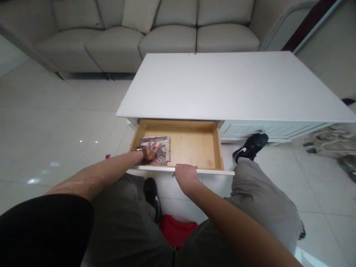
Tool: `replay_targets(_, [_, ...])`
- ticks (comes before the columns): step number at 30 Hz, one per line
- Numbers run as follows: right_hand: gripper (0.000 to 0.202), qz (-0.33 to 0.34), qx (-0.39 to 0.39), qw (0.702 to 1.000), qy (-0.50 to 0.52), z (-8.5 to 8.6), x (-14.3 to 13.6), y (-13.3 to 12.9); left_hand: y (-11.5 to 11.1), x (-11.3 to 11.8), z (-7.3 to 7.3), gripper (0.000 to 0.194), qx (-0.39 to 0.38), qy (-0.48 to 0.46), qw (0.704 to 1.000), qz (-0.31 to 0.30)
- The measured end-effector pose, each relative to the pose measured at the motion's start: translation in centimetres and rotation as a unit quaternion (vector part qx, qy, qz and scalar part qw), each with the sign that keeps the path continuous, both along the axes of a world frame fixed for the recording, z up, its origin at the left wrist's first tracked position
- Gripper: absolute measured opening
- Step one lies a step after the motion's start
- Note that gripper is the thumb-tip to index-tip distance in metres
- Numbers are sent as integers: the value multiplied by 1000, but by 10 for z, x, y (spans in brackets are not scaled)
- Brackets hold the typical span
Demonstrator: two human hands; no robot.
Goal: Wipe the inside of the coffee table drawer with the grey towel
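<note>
A wooden drawer (191, 144) stands pulled out from the white coffee table (222, 87). In its left part lies a folded patterned cloth (166, 145), grey-brown and cream. My left hand (152, 151) rests flat on this cloth with its fingers spread; a watch (139, 150) is on that wrist. At the middle of the drawer's white front (214, 171), my right hand (185, 174) is closed over the top edge. A small metal knob (174, 174) shows just left of the right hand.
A beige sofa (169, 40) runs behind the table. My legs straddle the drawer, with one black shoe (251, 146) by the table's right front and the other shoe (152, 196) below the drawer. Something red (178, 230) lies on the tiled floor between my legs.
</note>
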State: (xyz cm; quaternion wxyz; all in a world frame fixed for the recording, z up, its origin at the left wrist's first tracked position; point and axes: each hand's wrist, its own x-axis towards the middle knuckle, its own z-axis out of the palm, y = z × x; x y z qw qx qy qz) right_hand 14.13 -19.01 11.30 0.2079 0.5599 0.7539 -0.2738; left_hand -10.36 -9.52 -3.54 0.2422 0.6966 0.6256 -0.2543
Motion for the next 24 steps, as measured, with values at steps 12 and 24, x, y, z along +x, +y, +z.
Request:
replay_targets(12, [39,9,7,1000,4,6,2,2,50,-7,13,116,-14,-1,1000,14])
replay_targets(24, [39,0,21,1000,-1,5,0,5,88,-14,6,114,46,-23,998,22])
